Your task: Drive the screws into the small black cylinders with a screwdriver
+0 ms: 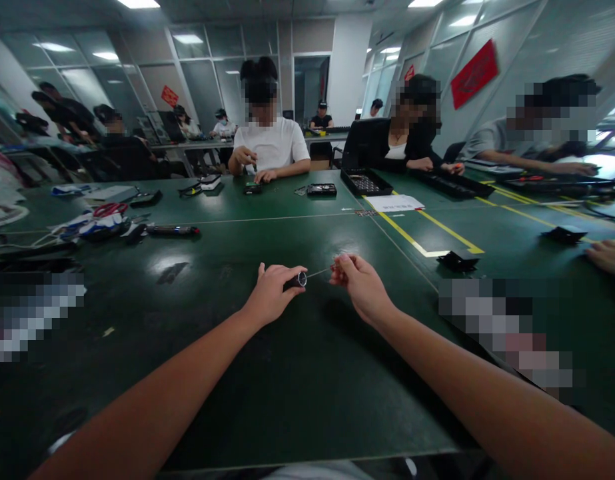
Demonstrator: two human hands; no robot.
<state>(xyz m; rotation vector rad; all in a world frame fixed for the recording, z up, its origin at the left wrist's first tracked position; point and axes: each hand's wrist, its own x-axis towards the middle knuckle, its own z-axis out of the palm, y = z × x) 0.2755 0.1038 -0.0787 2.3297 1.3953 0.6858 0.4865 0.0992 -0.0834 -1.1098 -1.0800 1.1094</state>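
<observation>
My left hand (pixel 273 291) is closed around a small dark cylinder with a pale ring at its end (pixel 298 280), held just above the dark green table (pixel 297 393). From that end a thin pale wire (pixel 318 273) runs to the right. My right hand (pixel 358 283) pinches the far end of this wire between its fingertips. Both hands are close together near the middle of the table, a hand's width apart.
Across the table sit three people: one in white (pixel 270 143), one in black (pixel 394 143), one in grey (pixel 517 143). Black trays (pixel 366 181), a white sheet (pixel 400 203), small black parts (pixel 460 261) and yellow tape lines (pixel 412 240) lie at right. Tools and cables (pixel 100 223) lie at left. Another person's hand (pixel 610 257) rests at the right edge.
</observation>
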